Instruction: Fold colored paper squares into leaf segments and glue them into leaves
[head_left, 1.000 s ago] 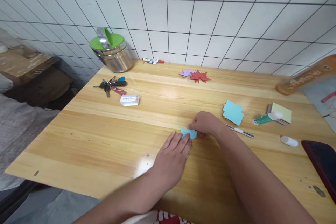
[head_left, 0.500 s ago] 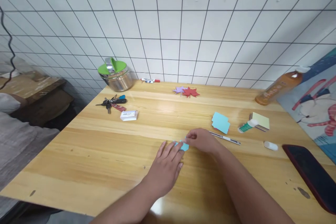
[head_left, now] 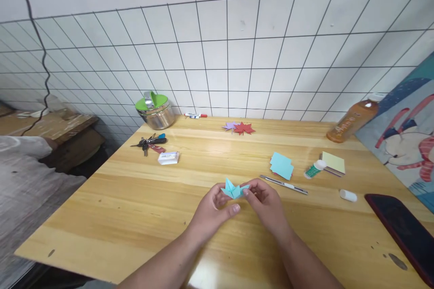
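Note:
A light-blue folded paper [head_left: 233, 190] with several raised points is held a little above the wooden table. My right hand [head_left: 266, 203] pinches its right tip between thumb and fingers. My left hand [head_left: 212, 207] has its curled fingers behind the left side of the paper, while its thumb lies lower, apart from the paper. Those left fingertips are partly hidden by the folds. To the right of my hands lie a slim silver cutter knife [head_left: 284, 184] and a small stack of light-blue paper squares [head_left: 282, 165].
Toward the wall lie purple [head_left: 229, 125] and red paper leaves [head_left: 244, 128]. A steel pot [head_left: 158, 115], keys [head_left: 147, 143] and a small white box [head_left: 168, 158] are left. A glue stick [head_left: 314, 169], its cap [head_left: 348, 195], yellow paper [head_left: 332, 162], a bottle [head_left: 352, 121] and a phone [head_left: 400, 235] are right.
The blue paper has come up off the table and now shows its raised points. My left hand went from lying flat on it to cupping it; the view has tilted upward.

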`<move>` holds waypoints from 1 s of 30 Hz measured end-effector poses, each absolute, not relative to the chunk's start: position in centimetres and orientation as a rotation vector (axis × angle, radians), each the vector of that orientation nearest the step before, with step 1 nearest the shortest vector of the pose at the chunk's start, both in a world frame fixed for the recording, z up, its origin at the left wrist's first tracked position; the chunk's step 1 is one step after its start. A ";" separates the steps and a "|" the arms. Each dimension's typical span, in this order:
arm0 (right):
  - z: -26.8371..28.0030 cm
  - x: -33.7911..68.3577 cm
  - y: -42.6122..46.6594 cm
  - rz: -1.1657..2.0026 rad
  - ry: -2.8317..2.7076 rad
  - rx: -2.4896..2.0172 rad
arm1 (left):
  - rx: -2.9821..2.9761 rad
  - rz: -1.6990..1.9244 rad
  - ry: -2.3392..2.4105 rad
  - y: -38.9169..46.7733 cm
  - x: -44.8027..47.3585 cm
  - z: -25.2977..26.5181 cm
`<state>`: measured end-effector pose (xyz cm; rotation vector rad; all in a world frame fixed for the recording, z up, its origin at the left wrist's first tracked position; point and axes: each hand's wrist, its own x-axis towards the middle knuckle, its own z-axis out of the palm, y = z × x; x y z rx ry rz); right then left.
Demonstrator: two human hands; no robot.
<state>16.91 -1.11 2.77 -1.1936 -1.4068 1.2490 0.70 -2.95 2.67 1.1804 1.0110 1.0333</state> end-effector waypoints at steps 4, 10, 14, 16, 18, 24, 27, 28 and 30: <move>2.4 16.4 -1.3 1.308 -1.348 -1.119 | 1.114 1.080 1.113 -2.9 1.8 2.9; 2.8 16.5 -1.6 1.268 -1.429 -1.122 | 1.268 1.023 1.272 -3.2 1.8 2.8; 3.0 16.5 -1.6 1.264 -1.439 -1.216 | 1.391 0.975 1.320 -3.4 1.7 2.7; 3.0 16.6 -1.5 1.309 -1.393 -1.233 | 1.447 0.967 1.326 -3.5 1.6 2.7; 2.9 16.7 -1.4 1.342 -1.345 -1.220 | 1.490 0.981 1.323 -3.5 1.7 2.9; 2.8 16.9 -1.4 1.290 -1.364 -1.130 | 1.664 1.053 1.404 -3.5 1.3 2.9; 3.1 16.8 -2.0 1.256 -1.455 -0.907 | 2.092 1.174 1.414 -3.3 -0.2 3.3; 3.2 16.8 -2.2 1.258 -1.483 -0.837 | 2.281 1.234 1.396 -3.2 -0.9 3.5; 3.4 16.8 -2.6 1.297 -1.518 -0.755 | 2.603 1.330 1.382 -3.2 -2.2 4.1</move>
